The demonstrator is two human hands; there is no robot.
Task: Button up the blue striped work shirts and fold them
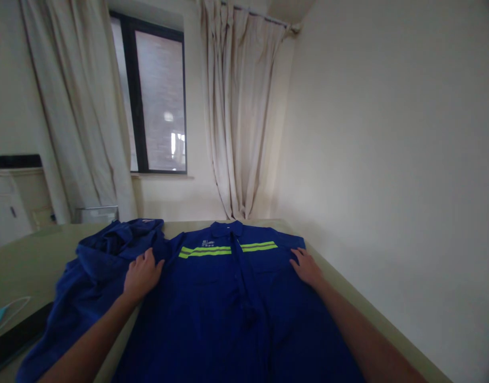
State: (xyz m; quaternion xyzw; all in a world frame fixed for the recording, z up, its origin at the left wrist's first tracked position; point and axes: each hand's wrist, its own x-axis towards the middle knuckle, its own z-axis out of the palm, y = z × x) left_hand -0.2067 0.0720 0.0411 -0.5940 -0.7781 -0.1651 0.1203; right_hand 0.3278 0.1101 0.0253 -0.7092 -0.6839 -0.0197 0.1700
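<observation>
Blue jacket (pixel 200 303) runs lengthwise between left hand (pixel 142 272) and right hand (pixel 307 267), each beside it, grips loosely spread, nothing visibly clasped!

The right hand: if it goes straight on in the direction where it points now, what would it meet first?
Probably the blue cloth garment with lime-yellow bands: the right hand seems to touch its sleeve, though depth there is hard to judge.

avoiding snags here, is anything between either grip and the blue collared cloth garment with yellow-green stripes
Nothing visible separates the right grip from the striped garment. Crumpled blue cloth lies by the left grip; whether it intervenes is unclear.
</observation>
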